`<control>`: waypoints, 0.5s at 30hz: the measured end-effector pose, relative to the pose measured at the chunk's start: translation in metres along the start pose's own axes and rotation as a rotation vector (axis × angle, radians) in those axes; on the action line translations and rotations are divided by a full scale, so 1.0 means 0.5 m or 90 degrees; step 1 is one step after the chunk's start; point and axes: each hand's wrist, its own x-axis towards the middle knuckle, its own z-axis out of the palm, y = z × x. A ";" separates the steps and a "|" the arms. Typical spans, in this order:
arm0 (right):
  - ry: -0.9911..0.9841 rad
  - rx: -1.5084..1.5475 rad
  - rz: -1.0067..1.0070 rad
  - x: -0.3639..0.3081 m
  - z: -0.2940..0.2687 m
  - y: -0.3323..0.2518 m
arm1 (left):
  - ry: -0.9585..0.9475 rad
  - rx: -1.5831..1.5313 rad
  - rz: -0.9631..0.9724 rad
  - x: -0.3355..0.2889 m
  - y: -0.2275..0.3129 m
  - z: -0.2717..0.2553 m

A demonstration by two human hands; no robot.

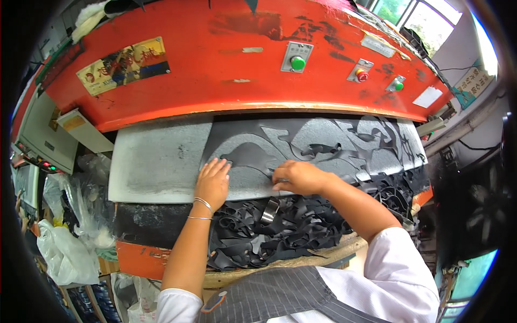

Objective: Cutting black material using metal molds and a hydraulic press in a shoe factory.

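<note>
A thin black sheet (242, 128), cut through with large curved openings, lies over a grey-white cutting board (156, 161). My left hand (214, 180) rests flat at the sheet's left edge, fingers stretched out and holding nothing. To its right, my right hand (297, 176) is closed, its fingers curled together beside a tapering tongue of the sheet. What sits between those fingertips is hidden. Just below the right hand, a shiny curved metal band (269, 210) lies among a heap of black offcuts (301, 229). A small curled black piece (322, 149) lies farther back on the board.
Across the back stands a red machine beam (215, 64) with a green button (297, 63), a red knob (362, 76) and another green button (398, 85). A grey control box (48, 134) and plastic bags (67, 253) are at left. A wooden edge (285, 265) runs nearest me.
</note>
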 end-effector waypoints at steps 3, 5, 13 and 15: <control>-0.035 0.061 0.013 -0.011 0.050 -0.050 | 0.060 -0.029 0.011 -0.019 -0.018 -0.012; -0.053 -0.020 0.023 -0.044 0.082 -0.068 | 0.169 -0.207 -0.085 -0.033 -0.017 -0.039; -0.061 -0.059 -0.037 -0.085 0.117 -0.065 | 0.222 -0.093 -0.127 -0.128 -0.038 -0.083; -0.111 -0.070 -0.036 -0.084 0.089 -0.066 | 0.220 -0.073 -0.157 -0.154 -0.033 -0.079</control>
